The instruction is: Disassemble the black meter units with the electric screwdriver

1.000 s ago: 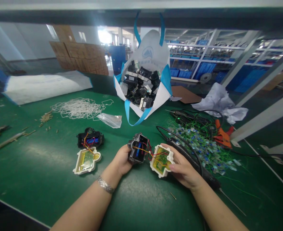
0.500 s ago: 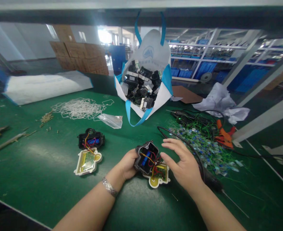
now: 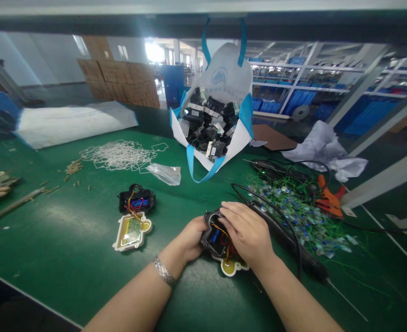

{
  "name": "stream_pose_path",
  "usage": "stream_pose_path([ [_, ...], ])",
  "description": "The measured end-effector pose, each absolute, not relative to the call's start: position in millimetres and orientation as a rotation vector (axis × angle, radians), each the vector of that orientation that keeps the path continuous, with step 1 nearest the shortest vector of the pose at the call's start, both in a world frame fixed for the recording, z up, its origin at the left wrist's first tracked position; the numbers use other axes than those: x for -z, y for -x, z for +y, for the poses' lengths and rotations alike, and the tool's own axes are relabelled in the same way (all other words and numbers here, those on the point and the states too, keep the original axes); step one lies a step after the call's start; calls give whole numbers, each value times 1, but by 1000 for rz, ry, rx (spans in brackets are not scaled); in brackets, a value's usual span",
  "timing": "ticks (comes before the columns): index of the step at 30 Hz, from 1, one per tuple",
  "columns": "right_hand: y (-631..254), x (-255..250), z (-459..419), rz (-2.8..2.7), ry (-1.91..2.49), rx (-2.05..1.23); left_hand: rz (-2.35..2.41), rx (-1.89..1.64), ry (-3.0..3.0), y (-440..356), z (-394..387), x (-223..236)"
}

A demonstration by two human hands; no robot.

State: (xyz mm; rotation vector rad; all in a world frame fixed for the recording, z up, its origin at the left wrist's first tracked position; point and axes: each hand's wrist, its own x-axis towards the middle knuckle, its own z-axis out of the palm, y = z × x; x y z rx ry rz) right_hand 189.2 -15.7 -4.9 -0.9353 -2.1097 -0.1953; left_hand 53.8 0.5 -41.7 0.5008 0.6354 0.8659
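Observation:
My left hand (image 3: 190, 238) grips a small black housing (image 3: 213, 236) with a blue cell and red and yellow wires inside. Its white cover plate (image 3: 233, 266) with a circuit board lies on the green mat just below, joined by the wires. My right hand (image 3: 246, 230) rests on top of the housing, fingers pressing on its upper edge and wires. A second opened unit, black housing (image 3: 136, 201) and white cover plate (image 3: 131, 231), lies to the left, apart from both hands.
A white and blue bag (image 3: 216, 110) full of black units stands behind. A black tool with a cable (image 3: 293, 249) lies right of my hands, beside a heap of green-wired parts (image 3: 296, 210). White gasket rings (image 3: 118, 155) and a plastic bag (image 3: 165, 174) lie at left.
My right hand let go of the white cover plate, which dropped to the mat under the housing, then came down onto the housing. The left hand kept its grip.

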Motion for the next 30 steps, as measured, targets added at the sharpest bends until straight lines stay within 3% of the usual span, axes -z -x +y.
stream_pose_path([
  [11,-191,4,-17,-2034,890,32,644,-872,-507,-53,1,44],
  [21,-210,-25,-24,-1710,927,-1017,742,-977,-580,-39,12,35],
  [24,-213,-38,-31,-1954,1051,-998,775,-1018,-587,-36,14,36],
  [30,-206,-43,-40,-2600,1343,-659,820,-1056,-694,-32,16,33],
])
